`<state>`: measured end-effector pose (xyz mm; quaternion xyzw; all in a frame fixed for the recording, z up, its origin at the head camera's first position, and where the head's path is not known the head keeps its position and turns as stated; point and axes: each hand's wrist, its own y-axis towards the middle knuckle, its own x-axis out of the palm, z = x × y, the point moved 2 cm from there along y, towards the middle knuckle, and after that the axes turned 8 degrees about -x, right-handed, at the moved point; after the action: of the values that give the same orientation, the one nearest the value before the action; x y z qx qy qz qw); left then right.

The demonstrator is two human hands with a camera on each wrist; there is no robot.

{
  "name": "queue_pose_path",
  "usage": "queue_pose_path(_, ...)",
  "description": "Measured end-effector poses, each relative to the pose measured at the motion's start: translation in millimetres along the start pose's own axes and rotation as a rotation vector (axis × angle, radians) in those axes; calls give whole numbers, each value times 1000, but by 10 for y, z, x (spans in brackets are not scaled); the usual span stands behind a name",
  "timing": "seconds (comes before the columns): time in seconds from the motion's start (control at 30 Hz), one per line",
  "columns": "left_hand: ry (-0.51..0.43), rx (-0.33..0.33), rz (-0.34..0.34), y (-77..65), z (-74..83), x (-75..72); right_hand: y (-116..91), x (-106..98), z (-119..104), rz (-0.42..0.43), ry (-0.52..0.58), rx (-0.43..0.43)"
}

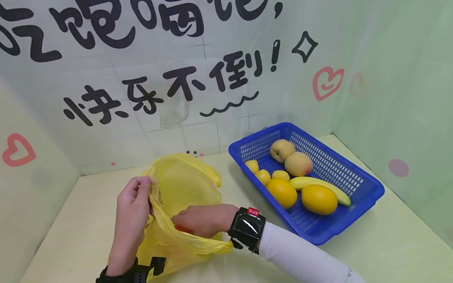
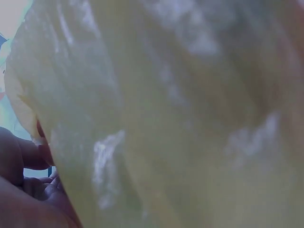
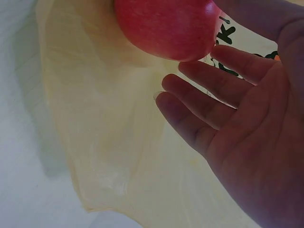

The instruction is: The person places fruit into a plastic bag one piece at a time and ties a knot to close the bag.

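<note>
A yellow plastic bag (image 1: 187, 181) stands with its mouth spread on the table. My left hand (image 1: 131, 214) pinches the left side of the bag's rim between thumb and fingers. In the left wrist view the bag film (image 2: 156, 118) fills most of the picture, beside the gripping fingers (image 2: 33, 154). My right hand (image 1: 209, 220) reaches into the bag from the right. In the right wrist view its fingers (image 3: 199, 111) are extended and spread, with the tips right at a red apple (image 3: 166, 28) inside the bag. From the head, only a bit of red shows below that hand.
A blue plastic basket (image 1: 364, 188) sits to the right, holding two peach-like fruits (image 1: 298, 164), several small yellow fruits (image 1: 263, 177), two larger orange-yellow fruits (image 1: 319, 199) and a banana (image 1: 311, 182). A wall with black lettering (image 1: 184, 80) stands behind the table (image 1: 81, 212).
</note>
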<state>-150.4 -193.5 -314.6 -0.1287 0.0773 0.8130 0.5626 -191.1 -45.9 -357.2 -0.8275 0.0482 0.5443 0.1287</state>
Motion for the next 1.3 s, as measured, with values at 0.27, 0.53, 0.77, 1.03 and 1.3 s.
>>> queue_pose_path(0.27,17,20,-24,-3,8,-3,-159,-205,-44,-23,3,70)
queue_pose_path(0.53,14,46,-34,-2,23,-2,-873,-752,-62,102,74,168)
queue_pose_path(0.77,30,32,-55,-8,15,-1,-1503,-970,300,241,125,384)
queue_pose_path(1.03,40,36,-61,-18,28,-8,-1853,-790,803,164,230,617)
queue_pose_path(1.3,44,39,-46,-15,37,-21,-1895,-514,1019,2,262,717)
